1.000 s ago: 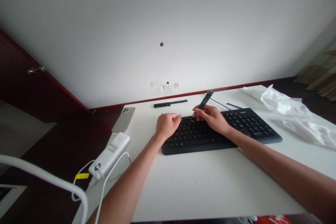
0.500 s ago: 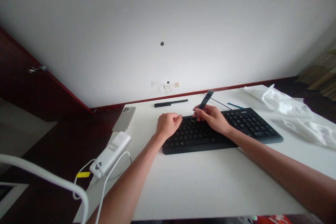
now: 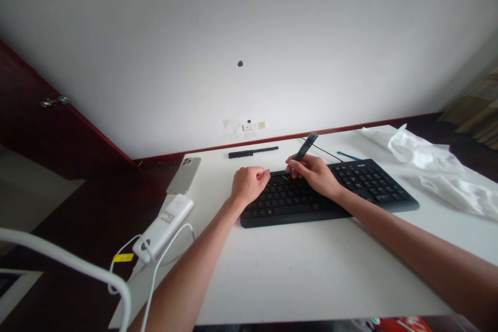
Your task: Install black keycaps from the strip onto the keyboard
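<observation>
A black keyboard lies on the white table. My left hand is a closed fist over the keyboard's far left corner; its curled fingers hide whatever may be inside. Between the thumb and fingers of my right hand is a dark, slim keycap puller, tilted, with its upper end leaning right. Its thin wire loop points down at the keyboard's top row, left of the right hand. Whether the wire grips a key cannot be made out. Behind the keyboard, small black keycaps stand in a line.
At the left edge are a phone and a white power bank with a white cable. A blue stick-like tool lies behind the keyboard. Crumpled white plastic covers the right side, and the wall rises beyond.
Both hands and the keycap puller stay nearly in place. The whole view has shifted very slightly.
</observation>
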### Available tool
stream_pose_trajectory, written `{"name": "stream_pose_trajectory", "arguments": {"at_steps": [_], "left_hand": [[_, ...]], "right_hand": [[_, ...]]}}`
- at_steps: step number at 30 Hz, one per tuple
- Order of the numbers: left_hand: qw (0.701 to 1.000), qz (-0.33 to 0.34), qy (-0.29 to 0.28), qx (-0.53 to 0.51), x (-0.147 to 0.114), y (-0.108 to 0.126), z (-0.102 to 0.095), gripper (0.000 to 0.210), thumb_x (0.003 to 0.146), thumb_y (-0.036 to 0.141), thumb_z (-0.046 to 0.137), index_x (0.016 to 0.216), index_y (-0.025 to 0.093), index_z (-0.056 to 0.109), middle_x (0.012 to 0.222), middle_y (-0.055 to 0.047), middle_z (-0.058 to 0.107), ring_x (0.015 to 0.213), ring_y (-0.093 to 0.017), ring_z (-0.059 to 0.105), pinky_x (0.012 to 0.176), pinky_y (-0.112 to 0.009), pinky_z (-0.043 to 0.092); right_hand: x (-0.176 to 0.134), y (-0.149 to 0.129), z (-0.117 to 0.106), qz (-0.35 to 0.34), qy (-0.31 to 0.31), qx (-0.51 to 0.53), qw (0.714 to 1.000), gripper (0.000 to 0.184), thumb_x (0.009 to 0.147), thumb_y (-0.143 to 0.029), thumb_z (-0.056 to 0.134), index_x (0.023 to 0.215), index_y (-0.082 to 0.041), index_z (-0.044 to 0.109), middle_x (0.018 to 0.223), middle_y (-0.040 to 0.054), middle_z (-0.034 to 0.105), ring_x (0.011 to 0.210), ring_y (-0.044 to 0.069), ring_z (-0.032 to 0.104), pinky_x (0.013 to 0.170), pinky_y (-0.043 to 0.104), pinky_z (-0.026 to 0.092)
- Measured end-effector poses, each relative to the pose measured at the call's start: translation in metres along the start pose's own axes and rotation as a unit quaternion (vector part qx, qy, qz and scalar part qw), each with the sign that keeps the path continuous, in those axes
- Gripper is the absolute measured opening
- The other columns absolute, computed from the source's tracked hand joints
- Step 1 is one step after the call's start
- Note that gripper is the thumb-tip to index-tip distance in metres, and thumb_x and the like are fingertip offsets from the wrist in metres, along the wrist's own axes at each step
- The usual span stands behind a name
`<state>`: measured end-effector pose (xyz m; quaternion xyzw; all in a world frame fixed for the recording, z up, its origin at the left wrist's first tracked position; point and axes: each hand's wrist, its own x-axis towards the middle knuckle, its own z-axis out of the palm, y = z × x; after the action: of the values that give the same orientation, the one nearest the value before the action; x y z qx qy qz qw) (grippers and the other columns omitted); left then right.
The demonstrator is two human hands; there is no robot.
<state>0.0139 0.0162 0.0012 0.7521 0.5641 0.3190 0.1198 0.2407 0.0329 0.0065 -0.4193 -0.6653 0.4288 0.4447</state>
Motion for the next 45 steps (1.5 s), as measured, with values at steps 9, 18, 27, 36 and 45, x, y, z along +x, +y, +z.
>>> {"name": "stream_pose_trajectory", "arguments": {"at_steps": [9,18,27,36,45], "left_hand": [[1.000,-0.001,-0.006,-0.002,0.000,0.001,-0.001,0.050,0.093,0.043,0.050,0.057,0.019,0.025,0.052,0.003,0.027,0.054,-0.012,0.024,0.059,-0.032,0.018],[1.000,0.004,-0.005,0.005,0.000,0.000,0.000,0.050,0.094,0.042,0.051,0.058,0.018,0.025,0.054,0.004,0.025,0.055,-0.011,0.022,0.060,-0.031,0.018],[0.999,0.022,-0.016,0.021,-0.003,0.009,-0.004,0.039,0.095,0.039,0.056,0.061,0.020,0.051,0.052,0.005,0.042,0.052,-0.010,0.033,0.059,-0.028,0.024],[0.996,0.023,-0.079,0.030,-0.008,0.027,-0.002,0.021,0.093,0.032,0.060,0.095,0.028,0.080,0.061,0.003,0.063,0.054,-0.012,0.049,0.061,-0.027,0.032],[0.993,-0.002,-0.119,-0.025,-0.006,0.024,-0.004,0.020,0.089,0.027,0.060,0.097,0.026,0.078,0.055,0.006,0.057,0.051,-0.012,0.048,0.058,-0.027,0.032]], "right_hand": [[-0.001,-0.003,0.001,0.001,-0.001,-0.007,1.000,0.038,0.094,-0.056,0.064,0.097,-0.017,0.067,0.086,0.0084,0.076,0.067,0.018,0.063,0.065,0.032,0.052],[0.000,-0.002,0.001,0.003,-0.002,0.000,1.000,0.039,0.094,-0.055,0.065,0.098,-0.016,0.066,0.086,0.0086,0.076,0.067,0.017,0.063,0.065,0.031,0.051],[0.001,0.006,0.001,-0.003,0.024,0.021,0.999,0.039,0.095,-0.055,0.065,0.102,-0.016,0.067,0.085,0.0083,0.075,0.077,0.021,0.069,0.070,0.032,0.055],[0.000,0.006,0.003,-0.012,0.016,0.030,0.999,0.037,0.091,-0.051,0.071,0.102,-0.016,0.067,0.083,0.0072,0.075,0.077,0.021,0.072,0.071,0.033,0.059],[-0.002,0.006,0.003,-0.004,-0.009,-0.004,1.000,0.036,0.091,-0.048,0.070,0.108,-0.016,0.069,0.087,0.0085,0.077,0.080,0.024,0.075,0.072,0.035,0.060]]}}
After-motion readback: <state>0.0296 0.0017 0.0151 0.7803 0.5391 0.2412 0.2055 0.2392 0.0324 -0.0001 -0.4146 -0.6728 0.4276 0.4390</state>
